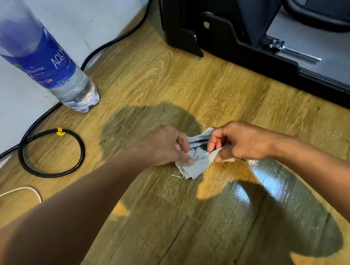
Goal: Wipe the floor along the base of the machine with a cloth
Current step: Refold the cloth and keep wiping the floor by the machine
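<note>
Fingers of L hand [167, 146] & R hand [237, 140] pinch cloth [197, 159] btwn them.

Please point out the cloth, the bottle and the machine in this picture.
cloth [198, 162]: head view, on the grey fabric between the hands.
bottle [49, 62]: head view, on its blue label.
machine [223, 34]: head view, on the black base bracket.

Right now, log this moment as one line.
stage: cloth prep | left hand: pinching cloth | right hand: pinching cloth | cloth: above floor, dirty | machine: base unwiped
</note>
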Tool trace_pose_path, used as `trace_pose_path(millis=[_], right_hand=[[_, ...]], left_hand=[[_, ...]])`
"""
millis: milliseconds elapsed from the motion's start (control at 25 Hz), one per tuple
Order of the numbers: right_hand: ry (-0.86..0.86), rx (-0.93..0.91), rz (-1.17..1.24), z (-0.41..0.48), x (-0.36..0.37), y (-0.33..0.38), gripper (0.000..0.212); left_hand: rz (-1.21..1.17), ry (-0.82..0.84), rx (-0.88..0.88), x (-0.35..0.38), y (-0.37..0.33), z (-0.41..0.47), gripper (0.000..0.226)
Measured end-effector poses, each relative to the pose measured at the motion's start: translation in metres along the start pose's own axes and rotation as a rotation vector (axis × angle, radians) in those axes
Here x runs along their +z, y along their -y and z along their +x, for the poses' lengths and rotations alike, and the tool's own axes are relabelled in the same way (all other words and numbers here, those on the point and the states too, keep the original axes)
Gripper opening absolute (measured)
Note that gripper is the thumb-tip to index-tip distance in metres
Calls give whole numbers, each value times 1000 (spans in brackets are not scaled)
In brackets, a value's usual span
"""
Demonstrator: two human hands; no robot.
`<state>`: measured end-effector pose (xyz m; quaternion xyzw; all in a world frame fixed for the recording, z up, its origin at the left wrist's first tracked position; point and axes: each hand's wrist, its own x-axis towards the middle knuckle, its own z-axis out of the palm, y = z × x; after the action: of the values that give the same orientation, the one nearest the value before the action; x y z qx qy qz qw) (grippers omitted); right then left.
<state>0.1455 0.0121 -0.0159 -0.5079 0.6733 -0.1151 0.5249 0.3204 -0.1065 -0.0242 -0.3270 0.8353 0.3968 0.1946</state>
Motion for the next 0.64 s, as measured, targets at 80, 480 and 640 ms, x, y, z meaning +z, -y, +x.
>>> trace_pose_path(millis=[80, 480, 640], right_hand=[[-68, -57, 5, -2, -4, 4, 19], [-777, -260, -144, 11, -67, 28, 21], [-979, -435, -56, -3, -83, 43, 17]], left_hand=[[6, -21, 46, 6, -5, 1, 22], [-122, -683, 215, -64, -53, 12, 14], [-218, -829, 301, -84, -69, 5, 15]])
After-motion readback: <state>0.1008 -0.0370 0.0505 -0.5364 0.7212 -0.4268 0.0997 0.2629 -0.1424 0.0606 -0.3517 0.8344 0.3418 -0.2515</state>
